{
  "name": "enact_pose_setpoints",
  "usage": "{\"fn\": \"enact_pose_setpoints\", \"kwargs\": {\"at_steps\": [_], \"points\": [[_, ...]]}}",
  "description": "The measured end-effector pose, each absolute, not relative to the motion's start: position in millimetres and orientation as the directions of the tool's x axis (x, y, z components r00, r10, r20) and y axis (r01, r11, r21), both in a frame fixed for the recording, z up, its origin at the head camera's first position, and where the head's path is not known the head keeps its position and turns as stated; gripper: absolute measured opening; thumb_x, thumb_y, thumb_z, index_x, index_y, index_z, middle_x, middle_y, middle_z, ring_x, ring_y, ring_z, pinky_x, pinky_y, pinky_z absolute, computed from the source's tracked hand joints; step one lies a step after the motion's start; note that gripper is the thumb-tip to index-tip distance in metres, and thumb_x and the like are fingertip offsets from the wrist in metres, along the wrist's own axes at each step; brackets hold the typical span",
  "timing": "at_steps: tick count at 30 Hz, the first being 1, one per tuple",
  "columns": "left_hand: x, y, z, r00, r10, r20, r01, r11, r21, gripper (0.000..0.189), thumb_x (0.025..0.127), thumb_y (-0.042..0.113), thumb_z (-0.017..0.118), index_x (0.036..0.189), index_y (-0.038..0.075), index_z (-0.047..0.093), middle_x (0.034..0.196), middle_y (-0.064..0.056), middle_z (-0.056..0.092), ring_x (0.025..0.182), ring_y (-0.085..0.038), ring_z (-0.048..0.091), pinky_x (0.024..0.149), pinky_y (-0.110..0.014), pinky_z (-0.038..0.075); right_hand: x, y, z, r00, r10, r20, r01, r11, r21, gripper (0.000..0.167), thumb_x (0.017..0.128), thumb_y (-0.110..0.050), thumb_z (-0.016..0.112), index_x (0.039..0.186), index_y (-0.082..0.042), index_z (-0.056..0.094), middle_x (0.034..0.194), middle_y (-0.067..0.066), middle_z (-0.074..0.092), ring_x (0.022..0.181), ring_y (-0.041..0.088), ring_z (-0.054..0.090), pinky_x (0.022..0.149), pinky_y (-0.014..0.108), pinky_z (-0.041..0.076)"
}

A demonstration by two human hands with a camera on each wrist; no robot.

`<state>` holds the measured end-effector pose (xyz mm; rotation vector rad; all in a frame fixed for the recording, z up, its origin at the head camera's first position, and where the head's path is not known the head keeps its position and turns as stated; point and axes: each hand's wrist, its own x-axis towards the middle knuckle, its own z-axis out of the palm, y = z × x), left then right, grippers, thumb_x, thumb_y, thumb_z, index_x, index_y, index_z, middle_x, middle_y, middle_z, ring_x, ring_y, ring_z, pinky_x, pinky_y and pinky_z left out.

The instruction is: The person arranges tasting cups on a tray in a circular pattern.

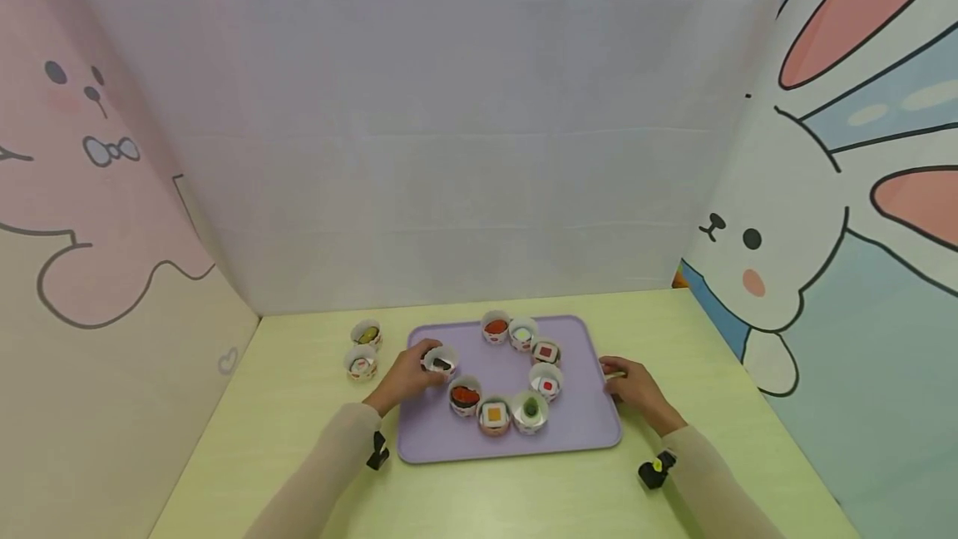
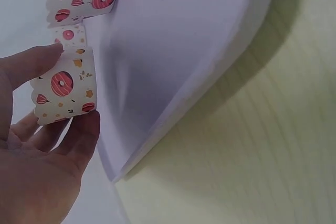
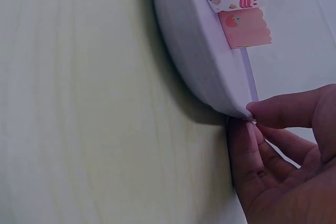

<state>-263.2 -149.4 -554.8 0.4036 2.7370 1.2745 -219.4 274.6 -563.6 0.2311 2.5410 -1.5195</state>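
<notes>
At the left side of the lilac tray [image 1: 516,442], my left hand [image 1: 407,378] grips a white paper baking cup [image 1: 441,358] with dark contents. The left wrist view shows that cup's donut print [image 2: 64,84], with the thumb on one side and fingertips on the other. On the opposite side, my right hand [image 1: 636,389] pinches the tray's right rim. Thumb and fingers meet across this rim [image 3: 231,109] in the right wrist view. Beside the gripped cup stands another paper cup [image 1: 465,397] holding red and dark pieces.
More filled cups curve round the tray, among them one with a green piece [image 1: 530,412], one with a yellow-topped square [image 1: 494,416] and one with red filling [image 1: 496,328]. Left of the tray, two cups [image 1: 366,334] stand on the pale yellow table [image 1: 299,406]. A white backdrop [image 1: 464,148] rises behind.
</notes>
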Motion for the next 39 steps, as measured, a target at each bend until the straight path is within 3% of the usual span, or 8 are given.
{"fn": "enact_pose_setpoints", "kwargs": {"at_steps": [7,26,39], "points": [[-264,-145,-560,-0.945,0.323,0.044,0.248,0.624,0.741,0.060,0.076,0.014,0.083,0.129,0.003,0.057,0.122,-0.015,0.066,0.111,-0.028,0.062,0.093,-0.048,0.050,-219,275,-565,-0.973,0.050,-0.227,0.223,0.467,-0.856,0.056,0.081,0.006,0.060,0.136,0.004,0.053,0.126,0.027,0.058,0.090,0.022,0.065,0.070,0.032,0.056],[-264,-137,-566,-0.907,0.413,0.082,0.349,0.626,0.697,0.058,0.080,0.006,0.078,0.133,0.004,0.054,0.119,-0.017,0.066,0.103,-0.029,0.063,0.084,-0.045,0.052,-219,274,-565,-0.970,0.056,-0.235,0.233,0.477,-0.848,0.056,0.081,0.006,0.059,0.137,0.004,0.052,0.126,0.026,0.058,0.087,0.019,0.064,0.070,0.032,0.056],[-257,-140,-564,-0.899,0.438,0.013,0.305,0.602,0.738,0.056,0.082,0.007,0.076,0.134,0.009,0.055,0.125,-0.013,0.065,0.109,-0.028,0.062,0.088,-0.045,0.052,-220,275,-566,-0.973,0.054,-0.225,0.224,0.468,-0.855,0.055,0.082,0.006,0.059,0.137,0.003,0.053,0.126,0.026,0.058,0.087,0.019,0.065,0.070,0.031,0.055]]}}
